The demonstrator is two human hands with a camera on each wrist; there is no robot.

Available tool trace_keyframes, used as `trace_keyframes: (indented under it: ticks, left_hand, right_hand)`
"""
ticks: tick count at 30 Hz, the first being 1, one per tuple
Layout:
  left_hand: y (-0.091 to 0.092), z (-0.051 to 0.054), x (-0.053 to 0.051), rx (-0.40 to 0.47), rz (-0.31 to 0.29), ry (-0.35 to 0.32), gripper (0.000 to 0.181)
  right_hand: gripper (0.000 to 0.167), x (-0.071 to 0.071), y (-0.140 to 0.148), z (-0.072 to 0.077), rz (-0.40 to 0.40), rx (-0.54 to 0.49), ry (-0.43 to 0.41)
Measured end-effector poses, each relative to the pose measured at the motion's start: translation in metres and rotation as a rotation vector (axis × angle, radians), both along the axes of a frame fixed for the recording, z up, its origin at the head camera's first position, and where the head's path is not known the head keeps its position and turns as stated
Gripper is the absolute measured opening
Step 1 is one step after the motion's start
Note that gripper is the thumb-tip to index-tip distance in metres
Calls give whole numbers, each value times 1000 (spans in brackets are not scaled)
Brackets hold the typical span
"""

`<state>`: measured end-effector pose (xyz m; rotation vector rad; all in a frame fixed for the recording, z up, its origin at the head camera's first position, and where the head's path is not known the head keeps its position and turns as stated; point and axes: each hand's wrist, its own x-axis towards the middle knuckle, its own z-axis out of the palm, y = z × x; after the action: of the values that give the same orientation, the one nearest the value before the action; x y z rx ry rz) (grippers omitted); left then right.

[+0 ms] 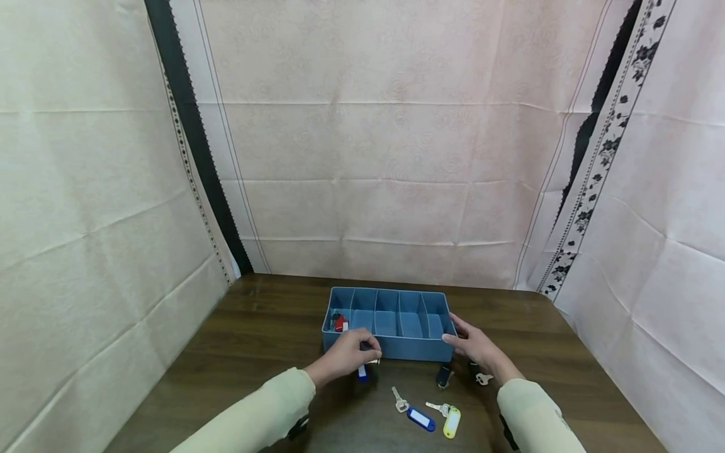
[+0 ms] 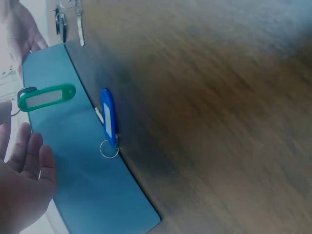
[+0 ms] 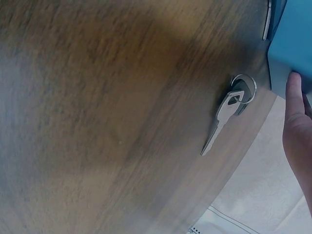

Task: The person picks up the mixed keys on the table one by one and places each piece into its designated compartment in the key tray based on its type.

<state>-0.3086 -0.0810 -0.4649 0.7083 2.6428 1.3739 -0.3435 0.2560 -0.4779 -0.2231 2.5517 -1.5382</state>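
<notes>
A green key tag (image 2: pixel 46 98) hangs by its ring from the fingertips of my left hand (image 1: pixel 345 355), over the front wall of the blue compartment box (image 1: pixel 404 348). The other fingers of that hand (image 2: pixel 24 187) are loosely bent. A blue tag (image 2: pixel 108 117) with a ring lies along the box's front edge, just below the left hand in the head view. My right hand (image 1: pixel 478 349) grips the box's right end, thumb at the front rim; in the right wrist view a finger of this hand (image 3: pixel 298 131) presses the box's side (image 3: pixel 297 44).
A red tag (image 1: pixel 339 323) lies in the leftmost compartment. Before the box on the wooden table (image 1: pixel 272 327) are a blue-tagged key (image 1: pixel 421 418), a yellow-tagged key (image 1: pixel 451 422) and two black-tagged sets, one (image 1: pixel 444 376) near the front wall, one (image 3: pixel 226 109) by the right end.
</notes>
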Motion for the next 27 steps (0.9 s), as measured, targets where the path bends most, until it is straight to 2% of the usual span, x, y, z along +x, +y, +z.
trace_keyframes:
  ticks: [6, 16, 22, 27]
  left_hand:
    - [-1, 10, 0, 52, 14, -4, 5]
    - [-6, 27, -6, 109, 42, 26, 6]
    - [-6, 39, -14, 129, 90, 37, 6]
    - [-7, 47, -24, 137, 136, 63, 8]
  right_hand:
    - [72, 0, 1, 1, 3, 7, 4]
    - [76, 0, 1, 0, -2, 16, 8]
    - [77, 1, 0, 0, 0, 15, 11]
    - [77, 1, 1, 0, 2, 11, 13]
